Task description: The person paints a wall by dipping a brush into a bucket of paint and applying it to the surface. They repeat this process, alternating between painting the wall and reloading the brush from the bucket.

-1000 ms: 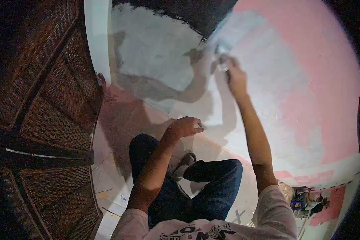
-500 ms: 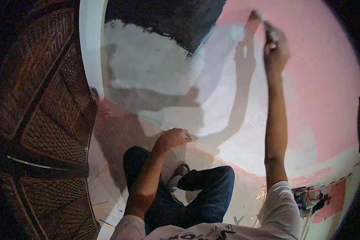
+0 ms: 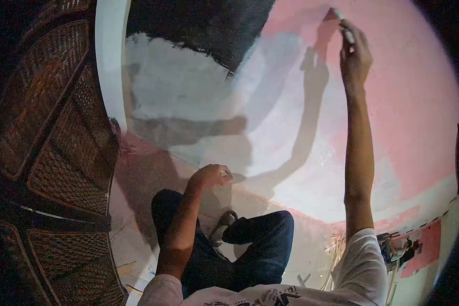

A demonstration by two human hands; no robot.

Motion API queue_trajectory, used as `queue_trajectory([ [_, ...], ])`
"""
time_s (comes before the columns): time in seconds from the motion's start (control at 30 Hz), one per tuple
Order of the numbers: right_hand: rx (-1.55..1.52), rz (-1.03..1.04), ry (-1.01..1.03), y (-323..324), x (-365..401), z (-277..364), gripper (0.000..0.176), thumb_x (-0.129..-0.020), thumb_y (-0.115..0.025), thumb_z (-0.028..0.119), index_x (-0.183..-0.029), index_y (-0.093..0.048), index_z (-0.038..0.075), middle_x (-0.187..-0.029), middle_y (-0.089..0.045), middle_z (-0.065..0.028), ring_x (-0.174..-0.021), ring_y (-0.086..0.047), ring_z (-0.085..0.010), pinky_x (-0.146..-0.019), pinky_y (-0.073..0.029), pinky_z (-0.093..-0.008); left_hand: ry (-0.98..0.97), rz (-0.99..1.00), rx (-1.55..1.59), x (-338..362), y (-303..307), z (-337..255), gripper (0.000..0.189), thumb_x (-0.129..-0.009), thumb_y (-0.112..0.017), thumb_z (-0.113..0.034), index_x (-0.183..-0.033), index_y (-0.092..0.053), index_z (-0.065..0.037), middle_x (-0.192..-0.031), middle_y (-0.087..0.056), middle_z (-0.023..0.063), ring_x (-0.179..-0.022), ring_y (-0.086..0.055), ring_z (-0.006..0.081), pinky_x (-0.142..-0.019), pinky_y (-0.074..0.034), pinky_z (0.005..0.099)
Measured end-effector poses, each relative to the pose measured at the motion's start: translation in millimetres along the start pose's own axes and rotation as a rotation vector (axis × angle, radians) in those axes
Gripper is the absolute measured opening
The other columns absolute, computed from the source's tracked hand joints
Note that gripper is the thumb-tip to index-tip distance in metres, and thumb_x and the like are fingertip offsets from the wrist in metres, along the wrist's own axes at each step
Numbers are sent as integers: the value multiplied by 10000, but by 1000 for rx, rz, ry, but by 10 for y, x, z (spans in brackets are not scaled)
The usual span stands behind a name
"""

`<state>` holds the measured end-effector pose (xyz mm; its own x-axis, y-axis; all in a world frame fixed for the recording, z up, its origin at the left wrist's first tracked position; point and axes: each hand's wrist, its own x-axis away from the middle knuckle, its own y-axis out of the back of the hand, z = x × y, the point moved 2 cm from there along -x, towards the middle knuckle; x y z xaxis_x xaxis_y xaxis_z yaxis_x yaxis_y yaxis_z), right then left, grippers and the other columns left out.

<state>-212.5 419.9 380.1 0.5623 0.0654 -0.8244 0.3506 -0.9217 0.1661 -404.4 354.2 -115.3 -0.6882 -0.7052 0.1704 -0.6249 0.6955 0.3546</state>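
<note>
My right hand (image 3: 356, 56) is raised at the upper right, its fingers closed round a small paintbrush (image 3: 348, 33) with a pale handle. The brush tip is at the pink part of the wall (image 3: 392, 92), where its shadow meets it. Below, my left hand (image 3: 211, 176) hangs above my bent knee with its fingers curled. Whether anything is in those fingers I cannot make out. White and grey patches cover the middle of the wall, and a black painted area (image 3: 199, 30) with a ragged lower edge lies to their upper left.
Dark woven panels (image 3: 61, 153) stand along the left, beside a white vertical post (image 3: 109, 66). My crossed legs (image 3: 260, 239) rest on the pale floor (image 3: 311, 245) close to the wall. Another person (image 3: 408, 250) is small at the lower right. Thin sticks (image 3: 334, 252) lie near my right sleeve.
My right hand and the brush have moved slightly up and to the right across the pink wall. My left hand has shifted slightly left in view, and the view itself has moved a little.
</note>
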Motion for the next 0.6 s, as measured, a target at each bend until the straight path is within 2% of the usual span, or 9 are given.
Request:
queue_trajectory([
  [0.03, -10, -50, -14, 53, -75, 7, 376, -910, -622, -72, -1227, -690, 119, -1141, -721, -94, -915, -723, -267, -749, -582, -367, -2, 11, -4, -19, -7, -11, 430, -959, -691, -483, -1216, -722, -138, -976, -763, 171, -840, -749, 268, -848, -576, 474],
  [0.1, -25, 17, -251, 130, 110, 349, 360, -910, -578, -106, -1194, -715, 67, -1149, -732, -94, -985, -723, -206, -753, -579, -288, -32, 15, -17, -25, 0, -51, 417, -966, -683, -472, -1216, -723, -140, -974, -764, 165, -836, -749, 260, -840, -576, 473],
  [0.13, -4, 6, -200, -76, 469, 347, 365, -929, -533, -68, -1223, -695, 75, -1153, -730, -93, -970, -719, -215, -748, -569, -319, -56, 10, -23, 0, -5, -90, 414, -970, -678, -466, -1216, -722, -136, -971, -764, 163, -839, -749, 260, -841, -576, 471],
  [0.2, -71, 424, -429, -481, 1503, 718, 433, -909, -551, -24, -1318, -626, 97, -1178, -705, -161, -838, -698, -284, -720, -556, -391, -72, 1, -39, 23, 32, -126, 413, -976, -670, -456, -1218, -720, -124, -964, -765, 160, -847, -751, 259, -845, -576, 469],
  [0.27, -217, 525, -169, -800, 2629, 1316, 514, -864, -616, -18, -1357, -599, 125, -1243, -657, -192, -794, -681, -366, -696, -567, -458, -59, 0, -67, 67, 84, -141, 419, -980, -665, -447, -1220, -716, -108, -956, -766, 158, -857, -754, 257, -853, -575, 468],
  [0.3, -345, 751, -285, -712, 2692, 1634, 460, -948, -593, 74, -1400, -545, 149, -1387, -580, -199, -995, -702, -417, -765, -598, -495, -54, -15, -66, 95, 117, -129, 425, -981, -664, -446, -1228, -712, -103, -959, -767, 160, -864, -755, 260, -857, -575, 467],
  [0.37, -433, 928, -412, -818, 3112, 1881, 439, -949, -593, 41, -1372, -554, 151, -1372, -589, -179, -979, -693, -431, -823, -598, -500, -48, -45, -65, 185, 131, -116, 437, -983, -662, -443, -1242, -705, -93, -964, -767, 165, -877, -756, 267, -865, -574, 464],
  [0.47, -623, 947, -461, -738, 3172, 2099, 455, -868, -622, -7, -1296, -596, 146, -1354, -599, -131, -975, -674, -412, -788, -578, -490, -43, -33, -9, 127, 103, 37, 453, -991, -654, -445, -1266, -693, -87, -983, -767, 180, -892, -753, 270, -854, -574, 450],
  [0.6, -622, 817, -496, -297, 3106, 2157, 441, -889, -631, 15, -1308, -605, 151, -1360, -597, -125, -1057, -669, -391, -817, -584, -477, -31, -36, 32, 146, 126, 107, 492, -1003, -653, -431, -1289, -668, -30, -1047, -762, 172, -888, -747, 231, -821, -574, 405],
])
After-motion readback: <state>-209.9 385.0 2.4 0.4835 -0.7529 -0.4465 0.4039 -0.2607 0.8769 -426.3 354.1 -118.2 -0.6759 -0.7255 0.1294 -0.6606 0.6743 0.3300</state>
